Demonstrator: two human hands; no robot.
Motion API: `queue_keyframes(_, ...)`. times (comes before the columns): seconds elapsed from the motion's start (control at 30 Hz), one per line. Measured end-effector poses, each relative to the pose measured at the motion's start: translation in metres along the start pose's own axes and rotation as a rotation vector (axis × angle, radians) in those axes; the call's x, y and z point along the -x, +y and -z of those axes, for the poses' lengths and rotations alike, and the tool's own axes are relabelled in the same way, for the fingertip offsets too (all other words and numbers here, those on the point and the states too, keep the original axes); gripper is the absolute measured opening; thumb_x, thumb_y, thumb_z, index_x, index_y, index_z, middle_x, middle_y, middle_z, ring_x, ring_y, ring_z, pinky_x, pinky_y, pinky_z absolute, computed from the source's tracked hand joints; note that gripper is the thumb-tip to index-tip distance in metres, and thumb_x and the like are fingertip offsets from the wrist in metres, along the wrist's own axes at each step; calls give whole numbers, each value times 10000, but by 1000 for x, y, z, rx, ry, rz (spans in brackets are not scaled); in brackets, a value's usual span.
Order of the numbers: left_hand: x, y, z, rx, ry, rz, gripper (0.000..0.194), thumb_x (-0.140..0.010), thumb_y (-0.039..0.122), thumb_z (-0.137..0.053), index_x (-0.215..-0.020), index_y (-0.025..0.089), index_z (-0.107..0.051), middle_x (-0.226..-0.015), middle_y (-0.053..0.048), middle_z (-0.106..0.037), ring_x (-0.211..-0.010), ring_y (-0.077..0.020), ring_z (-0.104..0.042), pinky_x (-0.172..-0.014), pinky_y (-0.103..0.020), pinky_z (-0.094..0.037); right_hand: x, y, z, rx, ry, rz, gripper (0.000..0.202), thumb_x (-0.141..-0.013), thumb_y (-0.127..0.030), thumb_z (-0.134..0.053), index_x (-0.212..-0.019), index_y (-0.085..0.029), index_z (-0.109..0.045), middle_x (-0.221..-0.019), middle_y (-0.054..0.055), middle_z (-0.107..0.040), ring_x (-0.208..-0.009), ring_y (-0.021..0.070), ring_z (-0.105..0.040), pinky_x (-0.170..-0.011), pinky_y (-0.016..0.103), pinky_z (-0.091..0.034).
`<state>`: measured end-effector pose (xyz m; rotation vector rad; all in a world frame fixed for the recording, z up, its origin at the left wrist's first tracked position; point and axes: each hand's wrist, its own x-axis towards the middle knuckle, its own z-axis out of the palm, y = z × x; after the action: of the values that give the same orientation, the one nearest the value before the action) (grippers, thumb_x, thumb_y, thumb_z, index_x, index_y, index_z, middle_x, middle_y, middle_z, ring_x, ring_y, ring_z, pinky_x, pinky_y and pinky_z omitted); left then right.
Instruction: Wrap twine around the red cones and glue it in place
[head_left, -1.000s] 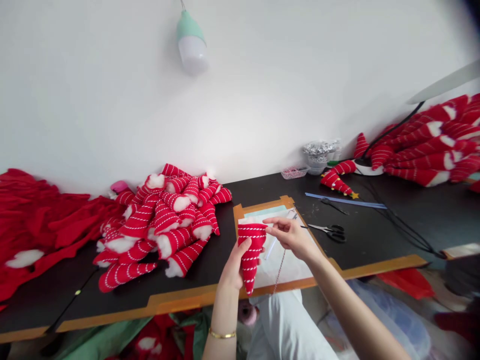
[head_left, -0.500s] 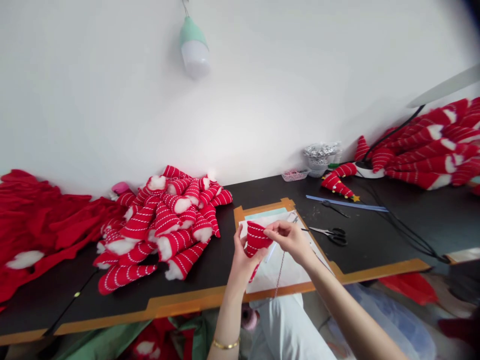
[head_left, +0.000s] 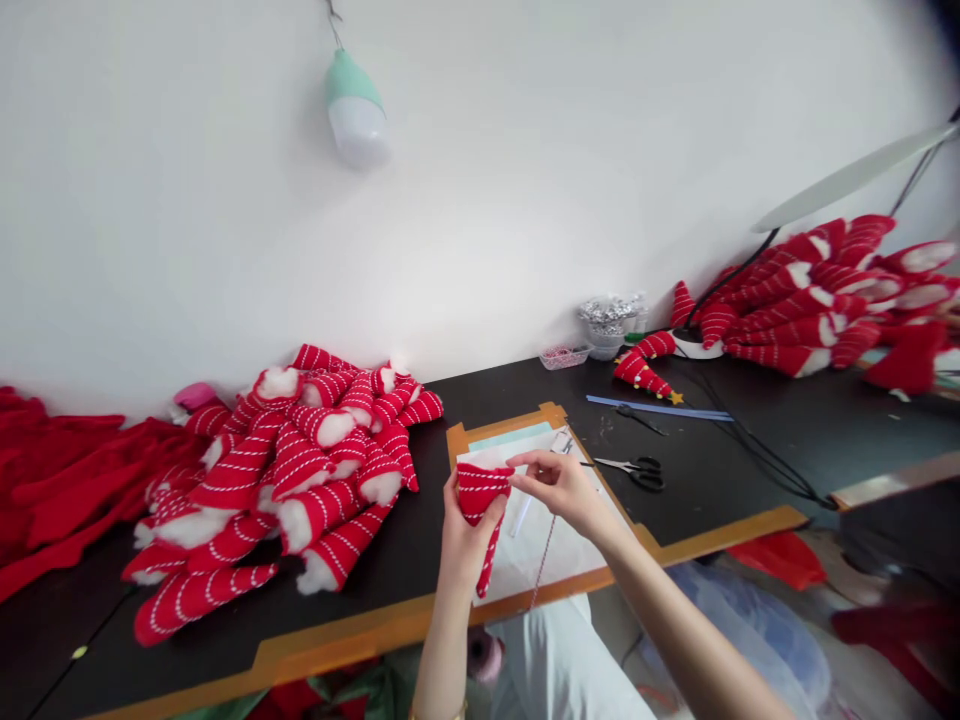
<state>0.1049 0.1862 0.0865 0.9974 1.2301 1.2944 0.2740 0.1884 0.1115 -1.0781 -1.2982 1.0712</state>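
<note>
My left hand is wrapped round a red cone-shaped cloth piece with white dashed stripes, its wide end up and its narrow tip hanging down. At the upper right edge of that piece, my right hand pinches with thumb and forefinger; whether it grips cloth or thread is too small to tell. Below the right hand, a thin red-and-white cord runs down over the white sheet to the table's front edge. Black-handled scissors lie right of the sheet.
Stuffed striped cones are piled at left beside red cloth; more cones lie at far right under a lamp. Blue strips, a decorated cone and small tubs stand or lie behind the scissors.
The view has shifted to the right. The held cone's wide rim now faces up more, and my right hand has moved to its upper right corner.
</note>
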Motion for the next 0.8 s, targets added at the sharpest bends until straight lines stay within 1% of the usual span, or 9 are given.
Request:
queue_keyframes(0.17,-1,-3,2,5,-144,102,957,-625,445,-933,-1421,238,-443,-1100,-107,-737,-810,-236,-743,-723,-322,-579,-2,6,-2,-12,-22,-23,454,-724,-554,-832,-923,-147,-802,-583,-27,-548,-546,107,-437,-536,246,-358)
queue_keyframes(0.27,4,-5,2,1,-171,99,936,-649,471,-915,-1428,237,-452,-1130,-131,-724,-839,-255,-741,-707,-329,-580,-2,7,-3,-45,-27,-30,421,-713,-564,-831,-793,-155,-770,-663,18,-648,-627,144,-534,-594,262,-415)
queue_keyframes(0.33,7,-5,2,-2,-117,-39,840,-685,446,-899,-1401,256,-503,-1273,-144,-668,-1042,-283,-710,-825,-349,-576,-2,6,-3,-58,-2,-51,419,-708,-566,-828,-759,-158,-745,-668,20,-648,-622,145,-531,-583,262,-402)
queue_keyframes(0.4,8,-4,5,-90,-31,-296,633,-727,383,-879,-1293,271,-618,-1360,-122,-611,-1242,-289,-611,-1005,-377,-512,-2,5,-2,-72,32,-78,425,-700,-568,-826,-743,-157,-728,-641,9,-620,-581,128,-488,-548,257,-365)
queue_keyframes(0.47,9,-1,8,-282,21,-568,344,-785,325,-836,-1112,283,-737,-1284,-95,-640,-1253,-281,-582,-1085,-402,-451,-2,4,-2,-89,45,-86,435,-683,-573,-830,-710,-157,-709,-621,1,-600,-556,115,-451,-527,255,-335)
queue_keyframes(0.53,8,3,11,-472,19,-759,145,-850,297,-772,-993,304,-791,-1164,-82,-679,-1161,-275,-609,-1077,-426,-448,-1,3,-2,-91,42,-75,440,-674,-580,-830,-689,-160,-699,-607,-3,-588,-550,113,-434,-519,256,-321)
queue_keyframes(0.6,8,6,11,-587,-5,-866,159,-899,285,-717,-1023,337,-800,-1145,-75,-689,-1122,-273,-614,-1056,-441,-458,-1,2,-4,-86,36,-63,437,-679,-584,-820,-695,-164,-703,-599,-6,-579,-549,117,-433,-516,259,-319)
queue_keyframes(0.67,7,8,9,-647,-19,-919,197,-919,278,-691,-1073,351,-791,-1159,-73,-691,-1126,-277,-613,-1051,-450,-463,0,0,-5,-94,35,-53,427,-687,-577,-816,-697,-164,-707,-612,0,-593,-563,123,-454,-529,261,-337)
queue_keyframes(0.8,7,12,5,-662,18,-974,117,-901,265,-717,-965,320,-796,-1109,-72,-703,-1078,-271,-630,-1007,-438,-501,2,-5,-7,-97,19,-68,422,-695,-569,-814,-672,-162,-702,-599,0,-581,-555,119,-448,-531,262,-342)
